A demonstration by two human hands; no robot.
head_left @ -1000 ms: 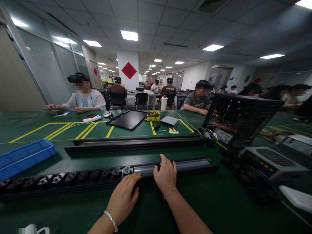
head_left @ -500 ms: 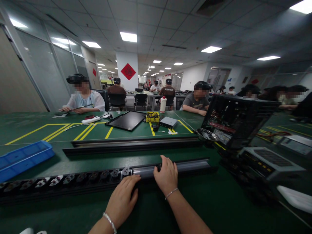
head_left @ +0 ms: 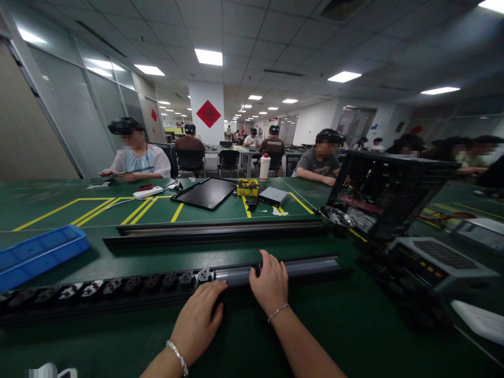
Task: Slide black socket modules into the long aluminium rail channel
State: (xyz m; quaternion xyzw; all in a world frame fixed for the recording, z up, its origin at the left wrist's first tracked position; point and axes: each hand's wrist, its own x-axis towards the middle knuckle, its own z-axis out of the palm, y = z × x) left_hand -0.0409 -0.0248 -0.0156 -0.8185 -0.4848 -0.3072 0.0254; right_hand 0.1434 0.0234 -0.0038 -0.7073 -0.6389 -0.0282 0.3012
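A long black channel [head_left: 315, 269] lies across the table in front of me. Its left part holds a row of several black socket modules [head_left: 170, 279], some with metal contacts showing. My left hand [head_left: 199, 317] rests on the channel's near edge beside the last module, fingers stretched out and thumb apart. Farther right, my right hand [head_left: 271, 281] curls over the channel, its thumb and fingers closed around a small black piece [head_left: 259, 269], mostly hidden by the hand. Between the hands, a bare grey stretch of the channel's inside shows.
Two dark rails [head_left: 220, 231] lie beyond the channel. A blue tray [head_left: 43, 254] sits at left. At right stand a metal bowl [head_left: 336, 216], an open computer case [head_left: 388, 189] and a power supply [head_left: 437, 262]. A black panel [head_left: 205, 193] lies farther back; co-workers sit across.
The view has shifted very slightly. Both hands keep nearly the same places on the channel, and the modules have not visibly moved.
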